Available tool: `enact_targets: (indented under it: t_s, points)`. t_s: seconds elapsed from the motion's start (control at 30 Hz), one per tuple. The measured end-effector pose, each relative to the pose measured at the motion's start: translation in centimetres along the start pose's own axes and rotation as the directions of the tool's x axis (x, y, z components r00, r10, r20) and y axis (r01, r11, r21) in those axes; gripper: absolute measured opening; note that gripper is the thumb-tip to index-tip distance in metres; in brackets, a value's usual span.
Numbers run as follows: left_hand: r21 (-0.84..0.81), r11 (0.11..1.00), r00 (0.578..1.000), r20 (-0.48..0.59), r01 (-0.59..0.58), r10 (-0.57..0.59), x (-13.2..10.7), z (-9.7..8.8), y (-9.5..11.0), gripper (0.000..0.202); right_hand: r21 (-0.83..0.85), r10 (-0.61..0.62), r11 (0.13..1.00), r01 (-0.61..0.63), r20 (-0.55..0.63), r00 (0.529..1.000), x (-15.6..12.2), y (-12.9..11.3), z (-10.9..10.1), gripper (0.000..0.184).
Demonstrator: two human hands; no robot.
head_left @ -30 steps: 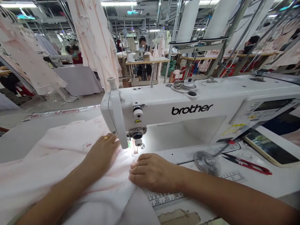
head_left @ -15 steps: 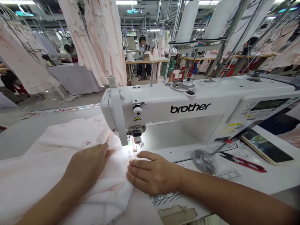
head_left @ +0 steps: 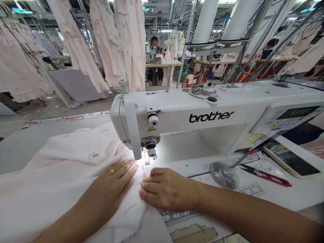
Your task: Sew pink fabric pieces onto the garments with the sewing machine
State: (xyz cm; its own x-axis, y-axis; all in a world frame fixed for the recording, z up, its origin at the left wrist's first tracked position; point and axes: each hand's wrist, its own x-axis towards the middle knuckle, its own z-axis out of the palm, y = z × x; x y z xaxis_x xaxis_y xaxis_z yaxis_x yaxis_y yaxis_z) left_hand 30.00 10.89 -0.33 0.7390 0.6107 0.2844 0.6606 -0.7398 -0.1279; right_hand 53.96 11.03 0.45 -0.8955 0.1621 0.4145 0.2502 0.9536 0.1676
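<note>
A pale pink fabric piece [head_left: 65, 162] with small printed motifs spreads over the left of the sewing table and runs up to the needle area of a white sewing machine [head_left: 174, 113]. My left hand [head_left: 113, 184], with a gold ring, lies flat on this cloth, fingers stretched toward the lit presser foot. Just right of it, my right hand [head_left: 168, 189] has its fingers curled down and pinches the fabric's right edge in front of the needle. The machine head partly hides the needle itself.
Right of my arm lie red-handled thread snips [head_left: 267, 174], a phone [head_left: 291, 158] and a clear round plastic piece [head_left: 224, 174]. A printed ruler [head_left: 182, 216] runs along the table front. Thread cones [head_left: 206, 22] stand behind the machine; garments [head_left: 131, 44] hang beyond. Other people sit farther back.
My left hand has moved right and forward, flattening its fingers on the fabric near the needle. The right hand stays at the fabric edge, its fingers curled more. The view has shifted slightly.
</note>
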Motion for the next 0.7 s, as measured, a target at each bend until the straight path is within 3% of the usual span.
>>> enact_targets:
  t_s: [0.13, 0.33, 0.5, 0.6, 0.7]
  points:
    - [-0.089, 0.995, 0.998, 0.043, 0.05, -0.046, 0.8, 0.7, -1.3, 0.035, 0.036, 0.04, 0.998, -0.042, 0.062, 0.997, 0.2, 0.4, 0.0, 0.022]
    - [-0.261, 0.96, 0.987, 0.143, 0.104, -0.069, 3.4, -0.3, -3.5, 0.028, 0.049, 0.148, 0.987, -0.154, 0.099, 0.984, 0.4, 1.4, 1.6, 0.02]
    - [-0.279, 0.95, 0.963, 0.261, 0.143, -0.068, 5.1, -0.8, -4.9, 0.029, 0.08, 0.252, 0.961, -0.266, 0.146, 0.957, 0.9, 2.0, 2.5, 0.016]
    - [-0.26, 0.95, 0.948, 0.306, 0.173, -0.089, 5.7, -1.4, -5.2, 0.03, 0.097, 0.306, 0.941, -0.325, 0.17, 0.937, 1.0, 2.2, 2.4, 0.012]
    - [-0.262, 0.947, 0.936, 0.342, 0.186, -0.089, 5.5, -2.6, -4.3, 0.03, 0.143, 0.355, 0.919, -0.368, 0.108, 0.929, 0.8, 2.1, 2.1, 0.011]
